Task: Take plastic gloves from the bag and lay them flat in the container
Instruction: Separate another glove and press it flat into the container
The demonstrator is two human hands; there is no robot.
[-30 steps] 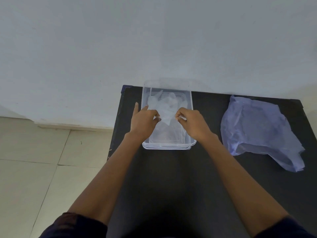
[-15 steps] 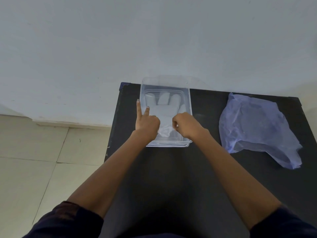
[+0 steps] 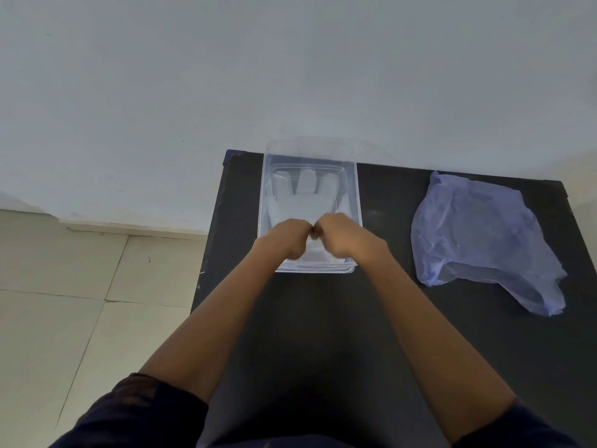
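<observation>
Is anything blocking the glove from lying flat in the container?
Nothing visible. The glove is already spread inside the open container, fingers toward the wall. Only the left hand and right hand are over its cuff end.

Black table (image 3: pixel 323 318), pale wall (image 3: pixel 290 76), seemingly tiled floor (image 3: pixel 64 302).

a clear plastic container (image 3: pixel 358 202), rectangular and open at the top, is set on the black table (image 3: pixel 323 334) against its far edge, near the far left corner. a translucent plastic glove (image 3: pixel 302 203) is spread flat inside it, fingers pointed toward the far edge, its cuff end hidden. a pale blue-violet plastic bag (image 3: pixel 484 240), thin and crumpled, is laid well apart from the container, toward the table's right edge, with its opening turned to the near side.
</observation>
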